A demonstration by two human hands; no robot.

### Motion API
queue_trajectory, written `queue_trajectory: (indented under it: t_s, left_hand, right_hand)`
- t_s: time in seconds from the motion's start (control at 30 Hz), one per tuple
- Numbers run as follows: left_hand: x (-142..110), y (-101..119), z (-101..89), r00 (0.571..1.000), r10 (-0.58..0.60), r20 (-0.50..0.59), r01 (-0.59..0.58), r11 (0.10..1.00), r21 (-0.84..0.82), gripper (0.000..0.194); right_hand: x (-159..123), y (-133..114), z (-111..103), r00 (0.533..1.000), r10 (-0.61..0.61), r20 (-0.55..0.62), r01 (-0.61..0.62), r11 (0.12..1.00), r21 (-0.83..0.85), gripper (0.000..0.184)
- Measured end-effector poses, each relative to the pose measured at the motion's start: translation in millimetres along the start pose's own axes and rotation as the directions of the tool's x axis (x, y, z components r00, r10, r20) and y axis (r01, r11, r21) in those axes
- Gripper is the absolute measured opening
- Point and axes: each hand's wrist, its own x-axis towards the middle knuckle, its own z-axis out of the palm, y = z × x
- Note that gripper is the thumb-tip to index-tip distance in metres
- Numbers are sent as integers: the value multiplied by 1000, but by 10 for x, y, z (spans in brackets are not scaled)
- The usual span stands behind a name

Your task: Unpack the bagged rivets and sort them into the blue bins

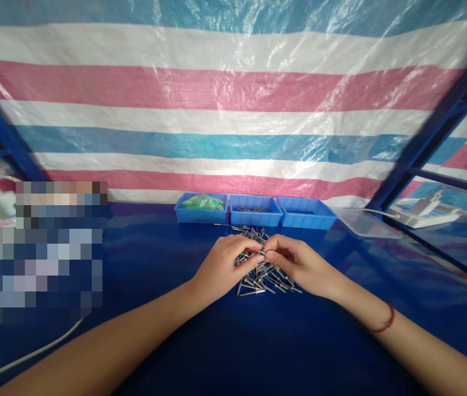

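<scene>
Head view: both my hands are up front over the bench [225, 346], fingertips nearly meeting. L hand [227, 261] & R hand [299, 261] each have thumb + index closed on one small metal pin [262, 253], pinched btwn them; too small to make out its exact shape. It's held just above a loose pile of metal pins [264, 283], approx. centre of the bench. Pile is a jumble, pins pointing every which way, thin shafts w/ thicker collars on some. My hands hide part of it, L hand on one side, R on the other. A few strays lie at the far edge of the pile, nr the bins.

Behind the pile, 3 blue bins in a row, side by side: L bin [200, 217] w/ a green packet [203, 202] in it, mid bin [256, 219] w/ more pins inside, R bin [309, 221] at the end. Just right of that, a clear plastic sheet [369, 223] lies flat, & further right there's a white power strip [427, 212] by the blue frame [435, 115].

Red band [390, 319] on my R wrist. White cable [31, 357] runs along the bench on my L, nr a pixelated patch, can't tell what's there. Backdrop = striped tarp [216, 88], red/white/blue.
</scene>
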Motion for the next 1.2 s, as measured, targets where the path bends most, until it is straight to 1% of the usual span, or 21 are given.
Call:
queue_trajectory:
  t_s: [0.07,0.13,0.23,0.3,0.33,0.4,0.5,0.57,0.67,0.8,0.87,0.9,0.97,1.0,1.03,1.07,1.1,1.2]
  left_hand:
    - [0,23,-18,1000,30,9,-30,1000,4,6]
    - [1,42,-32,998,64,0,-64,998,-2,8]
    - [0,55,-41,994,100,-39,-101,995,-12,9]
    - [0,57,-39,993,100,-57,-101,995,-9,9]
    - [1,57,-37,993,94,-65,-94,996,-4,9]
    - [5,56,-33,994,69,-82,-69,998,10,9]
    - [15,49,-27,996,23,-88,-21,1000,22,9]
    - [17,41,-23,998,-3,-70,3,1000,11,9]
    - [10,29,-18,999,-20,-30,20,1000,-11,11]
    - [-9,31,-12,999,-22,34,22,1000,-5,16]
    - [-17,34,-7,999,-34,18,35,999,-19,15]
    - [-19,35,-4,999,-45,1,45,998,-33,18]
    - [-22,34,2,998,-62,-19,61,996,-62,26]
    - [-22,35,3,998,-65,-18,63,996,-68,27]
    - [-21,37,4,998,-62,-14,61,996,-67,25]
    - [-21,39,3,999,-54,-7,53,997,-63,23]
    - [-20,43,1,999,-44,0,44,998,-55,22]
    - [-22,50,-6,1000,-21,11,21,999,-33,22]
  right_hand:
    - [-8,-23,43,1000,13,2,-13,999,31,23]
    - [-12,-44,59,999,44,12,-45,995,89,24]
    - [-7,-86,43,987,132,96,-150,967,206,29]
    - [2,-106,24,974,179,137,-209,945,252,30]
    - [7,-109,17,974,187,128,-216,937,276,29]
    - [14,-100,11,983,178,53,-185,921,342,25]
    - [16,-79,17,987,140,-75,-94,896,433,22]
    - [8,-87,27,989,93,-112,-35,899,437,19]
    - [-23,-132,43,991,0,-134,45,941,336,14]
    - [-56,-156,35,976,-84,-200,104,990,95,14]
    - [-16,-131,-6,958,-104,-268,109,994,2,16]
    - [30,-111,-40,939,-118,-322,110,993,-41,16]
    - [184,-62,-133,884,-159,-439,105,984,-146,16]
    - [288,-36,-187,860,-186,-476,96,974,-207,15]
    - [405,-10,-242,850,-209,-484,81,959,-273,14]
    - [529,17,-295,849,-216,-481,43,938,-344,14]
    - [651,43,-342,863,-217,-456,8,909,-418,14]
    - [931,110,-426,895,-211,-392,-5,875,-484,13]
